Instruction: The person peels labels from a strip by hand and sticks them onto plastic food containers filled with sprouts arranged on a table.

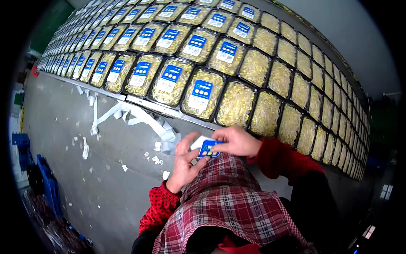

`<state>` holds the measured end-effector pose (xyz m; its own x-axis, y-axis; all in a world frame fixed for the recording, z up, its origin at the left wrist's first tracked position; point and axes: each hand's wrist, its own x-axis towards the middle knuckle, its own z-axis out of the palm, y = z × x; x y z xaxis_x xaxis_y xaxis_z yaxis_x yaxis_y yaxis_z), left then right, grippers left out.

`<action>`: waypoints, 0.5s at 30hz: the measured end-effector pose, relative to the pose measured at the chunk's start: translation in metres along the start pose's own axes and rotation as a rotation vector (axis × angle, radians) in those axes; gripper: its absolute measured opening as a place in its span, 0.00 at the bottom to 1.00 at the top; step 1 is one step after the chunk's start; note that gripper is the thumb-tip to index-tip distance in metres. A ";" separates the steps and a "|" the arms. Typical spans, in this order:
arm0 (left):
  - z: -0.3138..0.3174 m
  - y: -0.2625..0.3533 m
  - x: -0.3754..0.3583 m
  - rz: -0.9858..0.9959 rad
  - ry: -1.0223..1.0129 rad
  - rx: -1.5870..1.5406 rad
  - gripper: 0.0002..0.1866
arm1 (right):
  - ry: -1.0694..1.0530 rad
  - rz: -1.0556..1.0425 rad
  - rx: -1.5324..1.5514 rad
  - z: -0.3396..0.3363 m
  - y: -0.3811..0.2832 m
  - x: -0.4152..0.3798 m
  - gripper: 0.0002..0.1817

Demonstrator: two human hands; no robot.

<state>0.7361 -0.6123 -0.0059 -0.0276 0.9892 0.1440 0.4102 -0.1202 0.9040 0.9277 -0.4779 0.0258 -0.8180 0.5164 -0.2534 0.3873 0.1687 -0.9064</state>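
Observation:
My left hand (185, 161) and my right hand (235, 141) meet close to my chest, both pinching a blue and white label sticker (208, 148) on its backing strip. Just above them a long table holds rows of black trays of bean sprouts. Trays on the left, such as the nearest labelled tray (202, 95), carry the same blue and white label. Trays to the right, like the unlabelled tray (235, 104), have bare film. My sleeves are red and I wear a plaid apron.
A metal table edge (156, 108) runs diagonally below the trays. White backing strips (139, 116) hang from it and paper scraps litter the grey floor (84, 148). Blue crates (46, 182) stand at the lower left.

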 end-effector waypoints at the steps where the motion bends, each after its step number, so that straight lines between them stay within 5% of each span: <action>1: 0.001 0.002 0.004 0.115 -0.018 0.075 0.10 | 0.006 -0.040 -0.010 0.004 0.000 -0.012 0.13; 3: 0.014 0.013 0.005 -0.063 -0.135 -0.150 0.08 | 0.123 -0.147 -0.073 0.004 0.000 -0.025 0.12; 5: 0.029 0.021 -0.006 -0.466 -0.074 -0.363 0.08 | 0.230 -0.168 -0.112 -0.006 0.008 -0.033 0.08; 6: 0.038 0.007 -0.019 -0.445 -0.067 -0.308 0.10 | 0.324 -0.236 -0.207 -0.026 0.007 -0.028 0.06; 9: 0.047 0.009 -0.032 -0.659 -0.032 -0.467 0.11 | 0.498 0.010 -0.277 -0.112 0.010 -0.003 0.08; 13: 0.054 0.033 -0.011 -0.496 -0.052 -0.336 0.09 | 0.360 0.146 -0.712 -0.114 0.084 0.036 0.25; 15: 0.055 0.033 0.000 -0.486 -0.066 -0.316 0.08 | 0.416 0.214 -0.987 -0.115 0.049 0.027 0.40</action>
<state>0.7996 -0.6114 0.0013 -0.0838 0.9391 -0.3333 0.0727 0.3394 0.9378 0.9731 -0.3593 0.0137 -0.5570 0.8275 -0.0712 0.8270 0.5446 -0.1398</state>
